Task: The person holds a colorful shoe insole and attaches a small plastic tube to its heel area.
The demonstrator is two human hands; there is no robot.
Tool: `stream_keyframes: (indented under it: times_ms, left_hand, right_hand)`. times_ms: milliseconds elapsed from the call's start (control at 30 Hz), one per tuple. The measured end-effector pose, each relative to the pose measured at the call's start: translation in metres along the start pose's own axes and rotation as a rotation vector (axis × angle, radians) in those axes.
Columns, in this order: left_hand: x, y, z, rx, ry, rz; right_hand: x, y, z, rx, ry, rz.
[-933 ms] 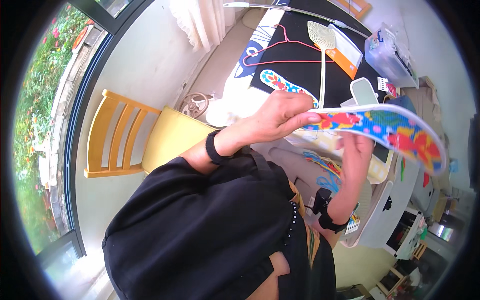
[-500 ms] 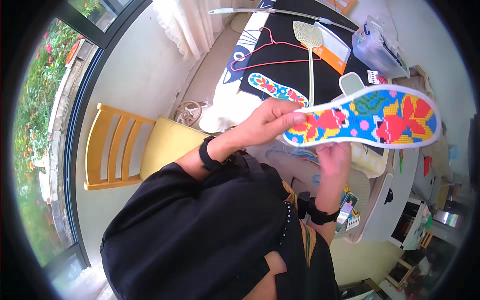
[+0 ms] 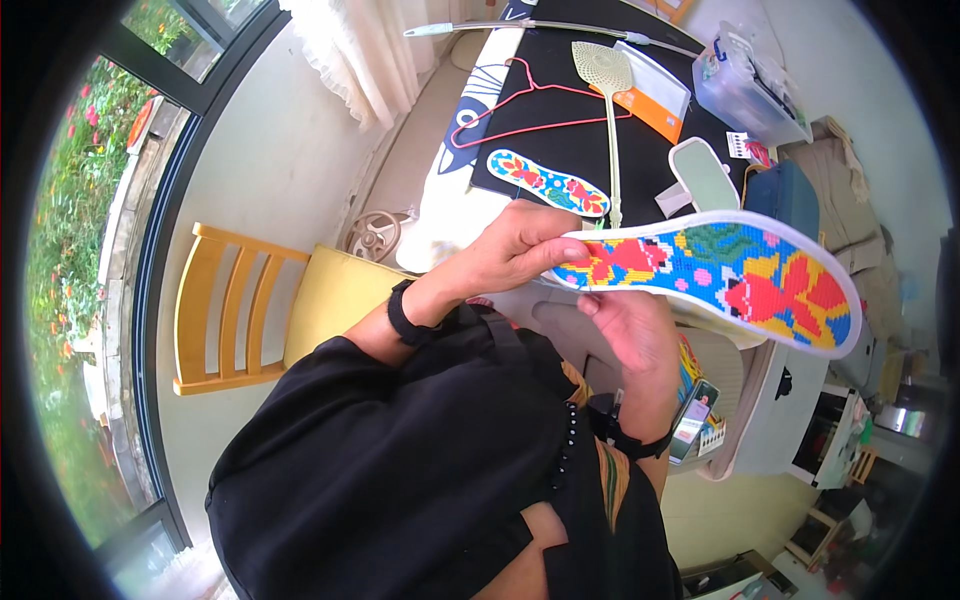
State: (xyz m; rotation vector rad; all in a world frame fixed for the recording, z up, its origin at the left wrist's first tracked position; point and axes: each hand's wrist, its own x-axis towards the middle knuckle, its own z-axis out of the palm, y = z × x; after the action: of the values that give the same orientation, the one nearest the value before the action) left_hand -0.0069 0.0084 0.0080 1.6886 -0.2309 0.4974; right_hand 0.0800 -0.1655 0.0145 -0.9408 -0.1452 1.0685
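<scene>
Tabletop point(image 3: 575, 147) beyond, left fingers point(image 3: 566, 251) pinch the insole point(image 3: 708, 274).

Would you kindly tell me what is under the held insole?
Part of the right hand shows beneath the insole; its covered fingers, and whatever else the insole hides, cannot be seen.

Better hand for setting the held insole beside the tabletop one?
Likely the left hand: it pinches the held insole, close to the tabletop insole; the right hand is farther, its grip unclear.
</scene>
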Motion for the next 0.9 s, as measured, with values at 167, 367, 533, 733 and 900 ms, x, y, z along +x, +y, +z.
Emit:
stream_keyframes:
  times_ms: [167,367,533,733,900]
  left_hand:
    - [-0.002,-0.008,0.004,0.082,-0.038,0.103]
    - [-0.003,0.001,0.028,-0.323,-0.119,-0.135]
    - [-0.007,-0.033,0.000,-0.571,0.402,-0.316]
    - [-0.025,-0.038,-0.104,-0.874,0.866,-0.148]
    - [-0.027,-0.046,-0.082,-1.265,0.839,-0.390]
  right_hand:
    - [-0.001,0.007,0.005,0.087,-0.108,0.069]
    - [0.034,0.016,-0.083,0.091,-0.053,-0.186]
    - [-0.008,-0.055,-0.046,0.842,-0.377,-0.237]
    - [-0.099,-0.119,-0.132,0.127,0.554,-1.027]
    - [-0.067,-0.088,-0.115,-0.565,0.874,-1.136]
